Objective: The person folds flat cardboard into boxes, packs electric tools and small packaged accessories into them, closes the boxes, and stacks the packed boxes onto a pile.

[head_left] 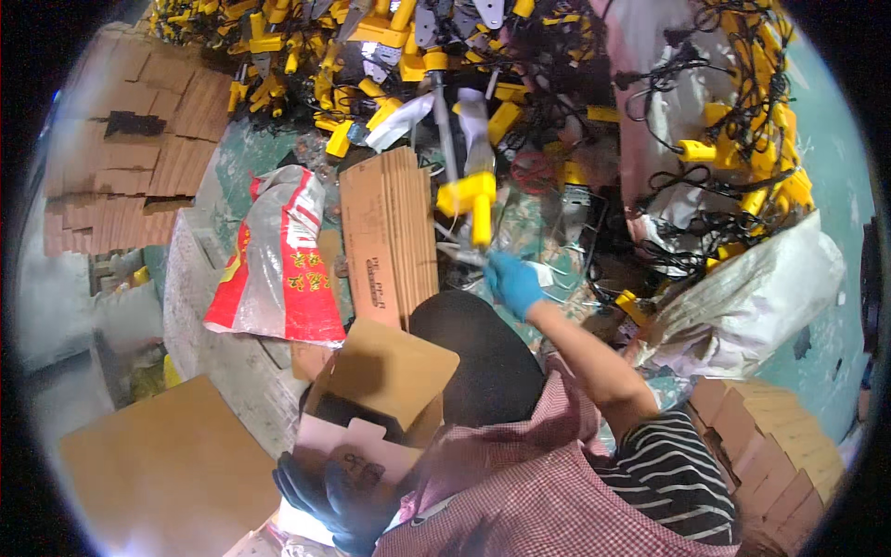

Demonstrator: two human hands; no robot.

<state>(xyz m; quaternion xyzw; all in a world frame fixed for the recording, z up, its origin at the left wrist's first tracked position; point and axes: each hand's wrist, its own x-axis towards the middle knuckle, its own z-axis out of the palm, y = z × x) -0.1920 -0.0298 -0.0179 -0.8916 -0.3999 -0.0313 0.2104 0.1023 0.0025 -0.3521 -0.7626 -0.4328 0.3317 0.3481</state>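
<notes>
At the lower left, my left hand [329, 497], in a dark blue-grey glove, grips the side of a small cardboard box [367, 455]. The box's top flap [394, 371] stands up and its inside is dark. Out ahead in the middle, my right hand [512, 284], in a light blue glove, has its fingers drawn together at a small greyish piece I cannot make out. Just beyond those fingertips is a yellow-handled tool [471, 198] with a long grey metal part pointing away. A black rounded seat or pad [478, 357] lies between my arms.
Yellow tools with black cords [380, 37] are heaped across the far side, and more [756, 176] lie at the right by a white sack [752, 292]. Flattened cartons [385, 237] stand left of centre beside a red-and-silver sack [278, 260]. Cardboard stacks [139, 158] fill the far left.
</notes>
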